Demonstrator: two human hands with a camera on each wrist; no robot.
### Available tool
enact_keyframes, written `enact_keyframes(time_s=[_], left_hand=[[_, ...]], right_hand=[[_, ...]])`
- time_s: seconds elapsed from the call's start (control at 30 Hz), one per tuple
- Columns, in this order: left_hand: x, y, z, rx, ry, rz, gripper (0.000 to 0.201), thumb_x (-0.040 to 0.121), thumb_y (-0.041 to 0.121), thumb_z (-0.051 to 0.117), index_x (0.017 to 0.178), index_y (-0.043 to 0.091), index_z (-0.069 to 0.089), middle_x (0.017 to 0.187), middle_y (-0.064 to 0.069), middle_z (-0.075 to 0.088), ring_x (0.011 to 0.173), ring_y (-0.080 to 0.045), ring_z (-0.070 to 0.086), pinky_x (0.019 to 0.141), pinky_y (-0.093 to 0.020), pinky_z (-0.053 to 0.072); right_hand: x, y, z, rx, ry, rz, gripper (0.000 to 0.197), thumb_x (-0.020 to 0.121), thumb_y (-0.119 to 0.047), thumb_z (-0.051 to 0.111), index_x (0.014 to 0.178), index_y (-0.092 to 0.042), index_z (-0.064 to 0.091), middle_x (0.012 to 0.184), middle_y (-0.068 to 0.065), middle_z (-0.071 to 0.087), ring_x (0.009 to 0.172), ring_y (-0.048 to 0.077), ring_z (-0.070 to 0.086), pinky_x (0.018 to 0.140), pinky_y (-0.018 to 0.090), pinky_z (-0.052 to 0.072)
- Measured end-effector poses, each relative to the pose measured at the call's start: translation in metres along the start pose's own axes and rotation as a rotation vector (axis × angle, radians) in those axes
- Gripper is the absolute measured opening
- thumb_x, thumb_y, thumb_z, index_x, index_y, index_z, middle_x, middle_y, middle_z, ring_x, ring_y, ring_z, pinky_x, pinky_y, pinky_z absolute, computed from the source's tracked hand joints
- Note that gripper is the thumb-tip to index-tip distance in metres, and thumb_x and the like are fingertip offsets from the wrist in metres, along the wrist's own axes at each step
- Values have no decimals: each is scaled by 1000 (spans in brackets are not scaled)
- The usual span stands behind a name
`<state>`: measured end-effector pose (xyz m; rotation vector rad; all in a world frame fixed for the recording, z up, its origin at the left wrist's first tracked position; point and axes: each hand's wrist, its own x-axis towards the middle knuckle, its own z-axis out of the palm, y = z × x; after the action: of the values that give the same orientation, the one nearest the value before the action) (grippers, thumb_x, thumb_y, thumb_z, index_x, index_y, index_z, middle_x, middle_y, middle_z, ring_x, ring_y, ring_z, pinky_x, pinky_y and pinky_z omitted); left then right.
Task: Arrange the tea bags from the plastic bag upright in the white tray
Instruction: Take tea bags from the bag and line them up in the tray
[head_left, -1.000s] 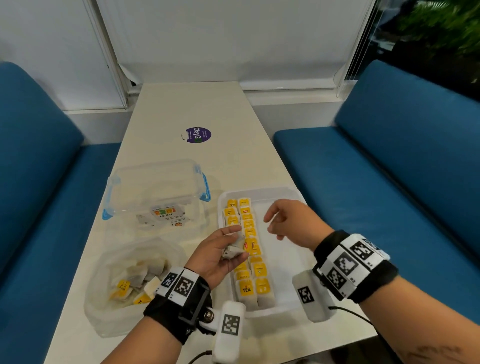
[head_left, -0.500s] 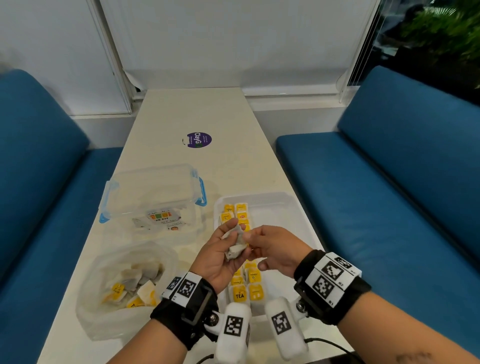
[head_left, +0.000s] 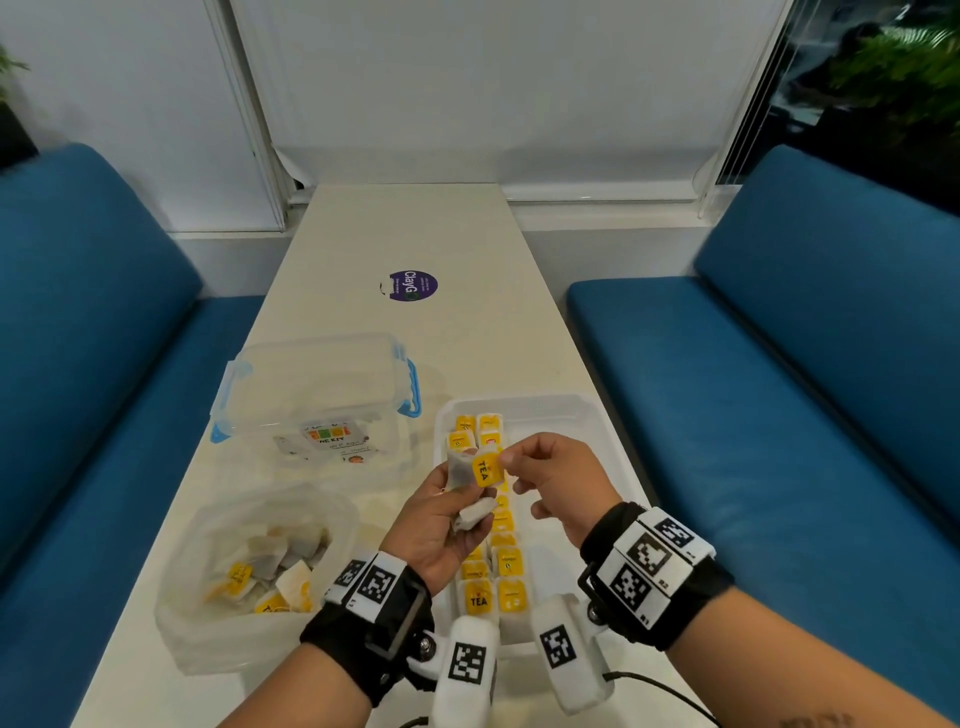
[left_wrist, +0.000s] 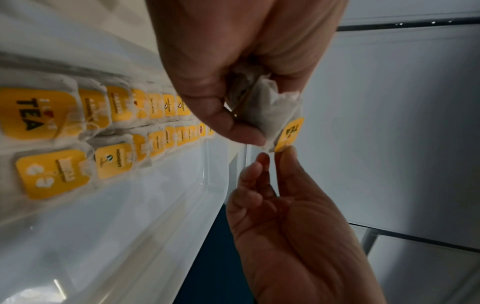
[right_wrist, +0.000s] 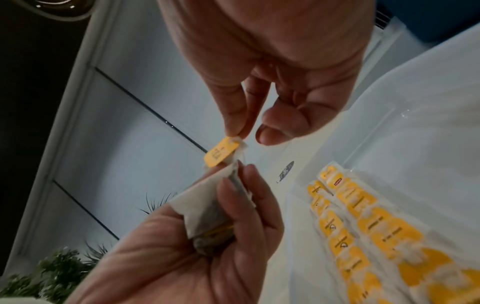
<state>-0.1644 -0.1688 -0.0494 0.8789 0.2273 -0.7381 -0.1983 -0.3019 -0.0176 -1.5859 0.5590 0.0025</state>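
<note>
Two rows of tea bags (head_left: 491, 545) stand in the white tray (head_left: 597, 431) on the counter (head_left: 415, 234). Left hand (head_left: 436, 525) grips a bunch of tea bags above the tray; right hand (head_left: 556, 483) pinches a yellow tag (head_left: 487, 469) — wrist views show that pinch up close. Only the head view shows the plastic bag (head_left: 249, 566) near left, a clear box (head_left: 317, 395) beyond it, blue benches (head_left: 810, 395) either side.

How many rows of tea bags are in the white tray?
2: left row and right row, side by side along the white tray's left wall; their middles are hidden.
</note>
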Motion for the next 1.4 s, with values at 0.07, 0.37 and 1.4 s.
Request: enact_keyframes(time_s=[0.07, 0.37, 1.4], left_hand=[[1, -1, 1, 20, 11, 5, 21, 93, 0, 46, 96, 15, 60, 75, -10, 60, 61, -14, 59, 44, -17, 51], [7, -1, 6, -37, -42, -92, 17, 90, 0, 49, 99, 11, 60, 80, -9, 63, 53, -12, 63, 42, -17, 50], [24, 7, -1, 359, 12, -27, 10, 89, 8, 59, 95, 16, 61, 83, -2, 63, 54, -6, 63, 43, -16, 45]], right_hand=[[1, -1, 1, -6, -34, -3, 8, 88, -13, 61, 81, -10, 60, 77, 5, 62, 59, 11, 53, 42, 21, 37], [7, -5, -2, -33, -21, -27, 11, 85, -9, 65, 78, -8, 57, 66, 2, 53, 56, 11, 46, 40, 21, 33], [65, -31, -21, -733, -15, -168, 17, 88, -13, 61, 73, -17, 55, 77, 0, 58, 67, 12, 52, 54, 22, 40]])
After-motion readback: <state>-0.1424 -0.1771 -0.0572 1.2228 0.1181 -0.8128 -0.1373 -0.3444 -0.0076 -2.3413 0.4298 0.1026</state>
